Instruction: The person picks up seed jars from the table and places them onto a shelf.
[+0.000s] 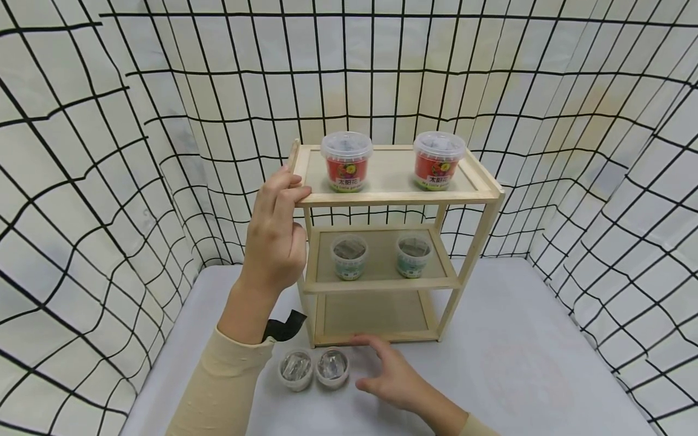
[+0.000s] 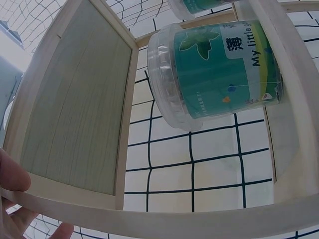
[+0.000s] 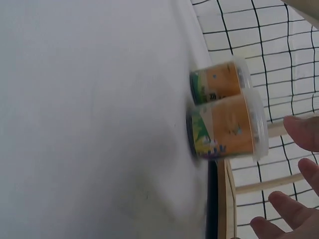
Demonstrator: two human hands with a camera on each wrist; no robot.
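My left hand [image 1: 275,236] grips the top left corner of a three-tier wooden shelf rack [image 1: 400,198]; the left wrist view shows its thumb [image 2: 14,172] against the underside of the frame. Low in front of the rack, my right hand [image 1: 395,378] is spread, fingers apart and holding nothing. Just left of it, two lidded plastic cups stand side by side on the table, one nearer the hand [image 1: 332,368] and one farther left [image 1: 296,370]. Seen from the right wrist, the nearer cup [image 3: 229,127] has an orange label, as does the other [image 3: 217,82].
Two red-labelled cups, left [image 1: 347,169] and right [image 1: 438,169], stand on the top shelf. The middle shelf bears two green-labelled cups, left [image 1: 350,266] and right [image 1: 413,263]. Black wire mesh [image 1: 229,115] surrounds the white-covered table [image 1: 523,339].
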